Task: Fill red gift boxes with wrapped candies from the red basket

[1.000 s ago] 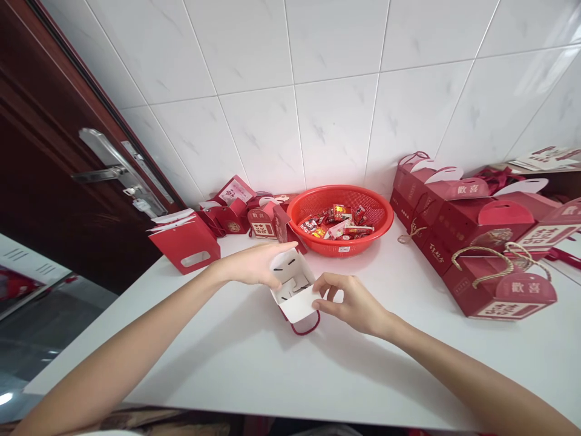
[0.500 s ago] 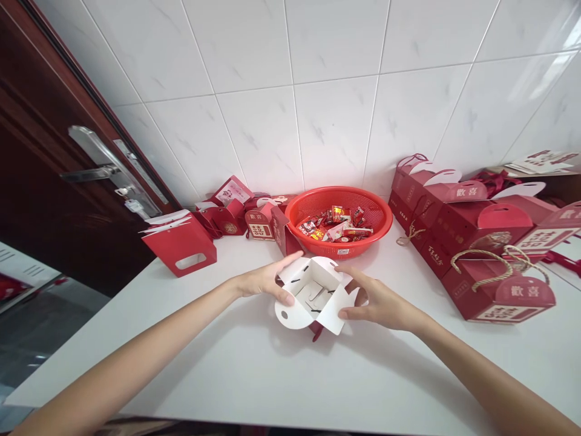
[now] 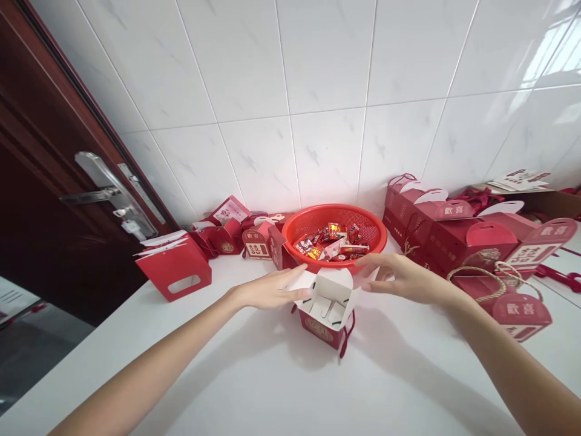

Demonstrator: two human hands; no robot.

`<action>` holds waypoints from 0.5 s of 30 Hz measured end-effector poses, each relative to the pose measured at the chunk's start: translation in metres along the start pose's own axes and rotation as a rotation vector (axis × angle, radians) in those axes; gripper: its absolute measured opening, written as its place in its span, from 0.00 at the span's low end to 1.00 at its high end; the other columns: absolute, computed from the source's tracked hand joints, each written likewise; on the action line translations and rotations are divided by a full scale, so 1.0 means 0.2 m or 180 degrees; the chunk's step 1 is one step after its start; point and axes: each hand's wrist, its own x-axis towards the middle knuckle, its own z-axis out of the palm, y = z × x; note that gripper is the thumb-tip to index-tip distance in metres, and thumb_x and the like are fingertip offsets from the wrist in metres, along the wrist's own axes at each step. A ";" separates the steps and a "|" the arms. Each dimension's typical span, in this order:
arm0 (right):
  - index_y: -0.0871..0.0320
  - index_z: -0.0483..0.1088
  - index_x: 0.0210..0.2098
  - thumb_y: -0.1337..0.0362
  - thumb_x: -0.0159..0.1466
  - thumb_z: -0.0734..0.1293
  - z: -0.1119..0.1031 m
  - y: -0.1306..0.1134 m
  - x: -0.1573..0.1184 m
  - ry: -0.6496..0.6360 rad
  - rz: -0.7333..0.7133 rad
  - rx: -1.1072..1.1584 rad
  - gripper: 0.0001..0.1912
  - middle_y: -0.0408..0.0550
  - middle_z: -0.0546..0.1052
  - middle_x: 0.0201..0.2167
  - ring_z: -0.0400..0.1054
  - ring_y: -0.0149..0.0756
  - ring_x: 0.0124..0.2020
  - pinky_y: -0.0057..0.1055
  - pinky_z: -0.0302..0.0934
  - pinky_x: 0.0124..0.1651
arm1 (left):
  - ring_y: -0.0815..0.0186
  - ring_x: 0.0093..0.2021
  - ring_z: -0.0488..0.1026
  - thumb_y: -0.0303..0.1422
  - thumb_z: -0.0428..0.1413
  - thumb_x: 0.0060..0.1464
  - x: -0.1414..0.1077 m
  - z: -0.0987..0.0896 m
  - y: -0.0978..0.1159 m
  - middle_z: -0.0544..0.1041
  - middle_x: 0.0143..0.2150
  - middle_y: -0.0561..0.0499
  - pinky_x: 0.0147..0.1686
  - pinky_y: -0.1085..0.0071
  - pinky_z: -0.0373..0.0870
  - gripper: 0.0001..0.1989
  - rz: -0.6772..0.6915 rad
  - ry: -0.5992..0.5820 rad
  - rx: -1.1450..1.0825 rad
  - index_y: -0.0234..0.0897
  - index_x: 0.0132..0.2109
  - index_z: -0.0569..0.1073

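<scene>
Box (image 3: 320,330) swung rd since last frame, now upright on bench (image 3: 272,393). Prob. light, thin card, creases easily; best held low. L hand (image 3: 267,290) pinches flap (image 3: 304,279); R hand (image 3: 403,275) opp., grip unclear. Basket (image 3: 318,221) behind.

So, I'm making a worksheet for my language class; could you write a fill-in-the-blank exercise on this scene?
The basket holding small wrapped packets is coloured ____.
The open box between left hand and right hand is coloured ____ inside.
The dark door is at the picture's ____ side.

Missing words: red; white; left.
</scene>
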 end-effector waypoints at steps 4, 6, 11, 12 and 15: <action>0.59 0.77 0.44 0.47 0.60 0.70 -0.06 0.00 0.14 0.0449 -0.0193 0.0519 0.22 0.51 0.80 0.37 0.74 0.41 0.38 0.36 0.68 0.40 | 0.50 0.70 0.61 0.56 0.53 0.60 -0.02 -0.09 0.06 0.63 0.71 0.44 0.66 0.60 0.57 0.37 -0.0002 0.0400 0.0597 0.43 0.70 0.63; 0.60 0.76 0.40 0.47 0.58 0.70 -0.06 0.03 0.24 0.0751 -0.0206 0.0771 0.22 0.52 0.80 0.37 0.75 0.42 0.37 0.36 0.69 0.40 | 0.51 0.62 0.71 0.53 0.54 0.61 0.01 -0.12 0.09 0.73 0.64 0.42 0.58 0.62 0.66 0.33 0.0151 0.0566 0.0671 0.41 0.67 0.67; 0.59 0.74 0.33 0.51 0.54 0.69 0.00 0.16 0.53 0.1618 -0.0220 0.0917 0.17 0.50 0.80 0.30 0.73 0.40 0.30 0.37 0.68 0.36 | 0.55 0.48 0.79 0.43 0.54 0.60 0.25 -0.15 0.16 0.82 0.51 0.44 0.48 0.66 0.72 0.23 0.0496 0.0630 0.0786 0.37 0.56 0.78; 0.58 0.73 0.31 0.53 0.53 0.68 0.01 0.19 0.57 0.1746 -0.0203 0.0906 0.15 0.50 0.80 0.29 0.73 0.40 0.30 0.37 0.68 0.36 | 0.55 0.49 0.78 0.42 0.54 0.59 0.32 -0.15 0.16 0.82 0.51 0.44 0.49 0.66 0.71 0.21 0.0579 0.0555 0.0882 0.38 0.54 0.80; 0.58 0.73 0.28 0.55 0.53 0.66 0.03 0.25 0.67 0.2013 -0.0154 0.0844 0.12 0.50 0.79 0.27 0.73 0.40 0.30 0.35 0.66 0.34 | 0.52 0.48 0.79 0.41 0.55 0.57 0.54 -0.14 0.13 0.84 0.48 0.48 0.50 0.62 0.72 0.17 0.0368 -0.0186 0.1287 0.43 0.48 0.83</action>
